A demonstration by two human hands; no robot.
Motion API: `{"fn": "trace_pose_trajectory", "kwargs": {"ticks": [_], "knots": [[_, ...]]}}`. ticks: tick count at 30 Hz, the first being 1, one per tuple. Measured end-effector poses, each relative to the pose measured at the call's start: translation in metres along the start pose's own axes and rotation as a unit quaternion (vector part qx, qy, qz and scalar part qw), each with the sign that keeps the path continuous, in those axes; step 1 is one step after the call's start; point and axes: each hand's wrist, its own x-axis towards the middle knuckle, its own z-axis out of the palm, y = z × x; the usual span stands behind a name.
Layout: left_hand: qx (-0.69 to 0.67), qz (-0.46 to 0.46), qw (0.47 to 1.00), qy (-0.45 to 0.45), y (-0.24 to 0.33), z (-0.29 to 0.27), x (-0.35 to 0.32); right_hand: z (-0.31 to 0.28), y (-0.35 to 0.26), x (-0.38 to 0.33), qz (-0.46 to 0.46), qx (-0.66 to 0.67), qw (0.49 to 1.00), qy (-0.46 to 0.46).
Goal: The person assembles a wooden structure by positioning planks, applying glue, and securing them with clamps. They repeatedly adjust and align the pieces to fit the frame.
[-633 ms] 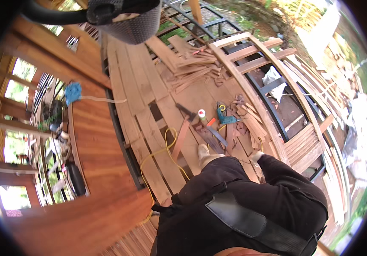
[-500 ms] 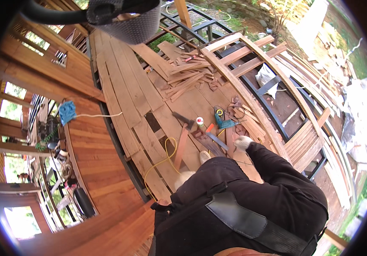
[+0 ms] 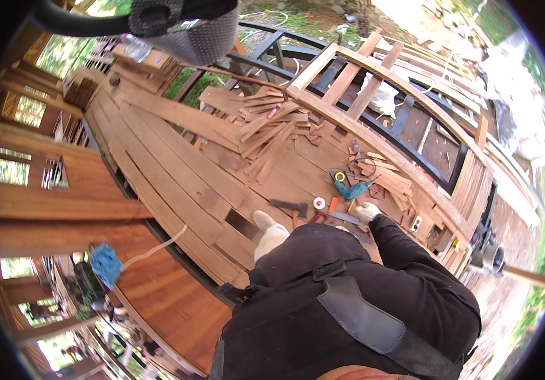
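My right hand (image 3: 366, 212), in a white glove, is low over the deck at the end of a black sleeve. Its fingers look curled; what they hold, if anything, is too small to make out. Just beyond it lies a teal power drill (image 3: 352, 190). A flat grey blade (image 3: 345, 217) is beside the fingers, with an orange piece (image 3: 334, 204) close to it. Farther left are a white bottle with a red top (image 3: 319, 203) and a dark hammer-like tool (image 3: 290, 206). My left hand is out of sight.
Wooden offcuts (image 3: 272, 130) lie heaped on the deck boards (image 3: 177, 164). A curved timber frame (image 3: 374, 133) runs along the right over black metal beams (image 3: 402, 114). The deck has a gap (image 3: 241, 223) near my foot (image 3: 263, 220). A blue bundle (image 3: 106, 266) is at the left.
My view has turned, and the deck's far end now shows. My right hand has come closer to the drill. A light-coloured shoe and trouser leg show more fully, while the yellow cord has left view.
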Motion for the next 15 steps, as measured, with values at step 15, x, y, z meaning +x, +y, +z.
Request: {"fn": "trace_pose_trajectory", "kwargs": {"ticks": [15], "knots": [[-0.164, 0.079, 0.98, -0.076, 0.384, -0.289, 0.379, 0.109, -0.032, 0.051, 0.014, 0.021, 0.978, 0.205]]}}
